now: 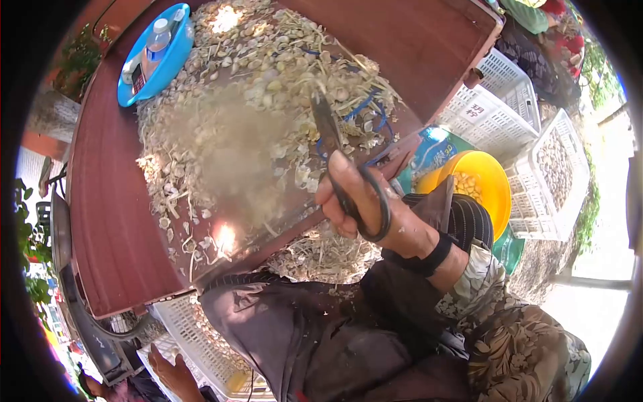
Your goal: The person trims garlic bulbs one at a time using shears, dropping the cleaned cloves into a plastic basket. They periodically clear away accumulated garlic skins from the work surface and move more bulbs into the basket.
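Observation:
My right hand (362, 201) is wrapped round a pair of dark-handled scissors (326, 124), whose blades point away over the table. My left hand (175, 376) is low at the left edge, open with fingers spread, above a white crate (184, 326) holding pale garlic pieces. Ahead of me a heap of garlic bulbs, stems and dry skins (268, 80) covers much of the reddish-brown table (110, 228). A brownish blur hides part of the heap's middle. Blue string (365, 104) lies among the stems near the scissors.
A blue basin (175, 63) with a bottle and phone stands at the far left. To the right are a yellow bucket (499, 197) with garlic cloves and white crates (492, 110). Skins (328, 254) are piled below the table edge. Another person sits at upper right.

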Demonstrator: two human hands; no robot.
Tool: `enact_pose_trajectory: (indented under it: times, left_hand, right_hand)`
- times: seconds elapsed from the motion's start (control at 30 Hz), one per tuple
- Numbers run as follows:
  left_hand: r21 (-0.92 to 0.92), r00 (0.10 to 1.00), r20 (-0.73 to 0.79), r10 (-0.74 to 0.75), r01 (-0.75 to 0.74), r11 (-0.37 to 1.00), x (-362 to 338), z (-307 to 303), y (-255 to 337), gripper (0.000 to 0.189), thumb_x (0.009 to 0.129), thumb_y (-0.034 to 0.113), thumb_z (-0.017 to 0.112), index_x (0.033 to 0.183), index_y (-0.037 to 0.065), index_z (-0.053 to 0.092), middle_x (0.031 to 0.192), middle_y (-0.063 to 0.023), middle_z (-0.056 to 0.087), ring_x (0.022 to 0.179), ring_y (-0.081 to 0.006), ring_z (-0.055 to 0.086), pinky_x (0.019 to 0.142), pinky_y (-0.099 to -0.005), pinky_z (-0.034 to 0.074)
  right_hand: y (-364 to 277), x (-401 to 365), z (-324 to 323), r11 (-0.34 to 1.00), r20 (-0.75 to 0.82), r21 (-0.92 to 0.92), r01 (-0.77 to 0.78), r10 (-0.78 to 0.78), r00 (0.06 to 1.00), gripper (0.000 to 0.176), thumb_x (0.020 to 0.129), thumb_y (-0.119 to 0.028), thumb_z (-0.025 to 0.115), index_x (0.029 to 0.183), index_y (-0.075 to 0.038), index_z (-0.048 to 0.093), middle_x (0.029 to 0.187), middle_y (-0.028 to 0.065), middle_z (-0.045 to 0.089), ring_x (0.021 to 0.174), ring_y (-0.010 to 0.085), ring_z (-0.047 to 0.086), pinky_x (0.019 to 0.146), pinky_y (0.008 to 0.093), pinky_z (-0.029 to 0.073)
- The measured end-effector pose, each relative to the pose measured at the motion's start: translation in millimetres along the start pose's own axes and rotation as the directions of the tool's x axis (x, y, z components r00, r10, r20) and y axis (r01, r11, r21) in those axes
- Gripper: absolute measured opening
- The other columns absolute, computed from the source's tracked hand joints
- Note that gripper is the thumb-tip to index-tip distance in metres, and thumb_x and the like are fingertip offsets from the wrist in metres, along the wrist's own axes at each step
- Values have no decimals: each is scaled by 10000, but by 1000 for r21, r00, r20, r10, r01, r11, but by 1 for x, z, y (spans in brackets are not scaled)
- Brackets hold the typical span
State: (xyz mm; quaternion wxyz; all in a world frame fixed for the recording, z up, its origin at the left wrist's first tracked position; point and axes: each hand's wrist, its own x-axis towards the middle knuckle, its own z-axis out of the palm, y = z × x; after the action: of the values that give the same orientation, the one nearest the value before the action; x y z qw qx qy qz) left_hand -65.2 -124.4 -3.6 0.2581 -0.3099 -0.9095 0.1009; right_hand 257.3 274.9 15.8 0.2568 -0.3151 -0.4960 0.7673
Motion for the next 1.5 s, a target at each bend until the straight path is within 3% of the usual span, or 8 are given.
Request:
enact_pose_trajectory:
  times: [0.1, 0.3, 0.37, 0.7, 0.8, 0.9, 1.27, 1.5]
  left_hand:
    - [-821, 984, 163, 71, 96, 562, 57, -48, 90, 271, 882, 32, 541, 1138, -41, 595, 1052, -213, 618, 907, -288, 628, 771, -339, 505]
    - [-879, 907, -208, 365, -337, 337, 179, -66, 308, 185, 905, 114, 560, 977, -40, 633, 865, -128, 636, 803, -194, 596, 715, -316, 480]
    - [-722, 864, -202, 461, -450, 526, 211, -44, 357, 218, 878, 175, 570, 931, -21, 648, 942, -228, 631, 878, -384, 600, 748, -432, 486]
    - [-405, 699, -304, 648, -710, 576, 227, -26, 372, 162, 824, 88, 597, 976, 89, 653, 818, -106, 623, 756, -281, 630, 647, -367, 512]
    - [-958, 937, 3, 349, -97, 270, 242, 11, 345, 236, 830, 74, 641, 1065, 58, 638, 778, -29, 586, 716, -136, 579, 606, -259, 464]
    - [-924, 904, 252, 347, 331, -192, 218, -40, 325, 349, 832, 94, 680, 1160, 14, 591, 828, 19, 562, 709, -39, 485, 590, -188, 391]
    - [-704, 738, 102, 667, 528, -475, 98, -117, 331, 425, 886, 184, 648, 1232, -28, 523, 789, -9, 510, 661, -105, 522, 561, -235, 469]
    - [-788, 828, 98, 551, 403, -465, 88, -108, 338, 551, 908, 254, 640, 1340, -32, 452, 881, -56, 568, 751, -141, 555, 631, -275, 496]
  right_hand:
    - [14, 6, -2, 992, 98, 5, 124, -124, 987, 527, 962, -513, 438, 827, -30, 598, 607, 0, 511, 504, 70, 481, 475, 222, 377]
    - [2, 7, -3, 997, 32, -57, 49, -47, 998, 539, 949, -526, 463, 857, -17, 613, 623, 3, 528, 510, 68, 501, 469, 214, 391]
    - [-2, 8, -8, 998, 23, -36, 45, -44, 999, 536, 945, -523, 473, 853, -13, 610, 619, 2, 526, 511, 67, 504, 468, 214, 393]
    - [1, 14, -22, 998, 14, -8, 65, -65, 998, 500, 923, -508, 538, 747, -44, 599, 596, -8, 519, 522, 67, 523, 468, 220, 396]
    - [0, 14, -20, 998, -3, -26, 55, -55, 998, 494, 918, -504, 551, 711, -57, 592, 601, -7, 527, 525, 64, 521, 469, 219, 395]
    - [5, 17, -19, 998, -16, -10, 58, -58, 998, 454, 917, -450, 567, 683, -61, 585, 595, -7, 532, 524, 65, 517, 471, 223, 389]
    - [22, 20, 13, 845, 184, 533, -48, -61, 981, 352, 864, -363, 656, 828, -13, 643, 670, 29, 602, 516, 98, 541, 449, 219, 417]
    - [15, 24, 12, 986, 116, 155, 57, -76, 990, 376, 869, -388, 647, 759, -29, 627, 625, 19, 562, 514, 80, 517, 438, 213, 378]
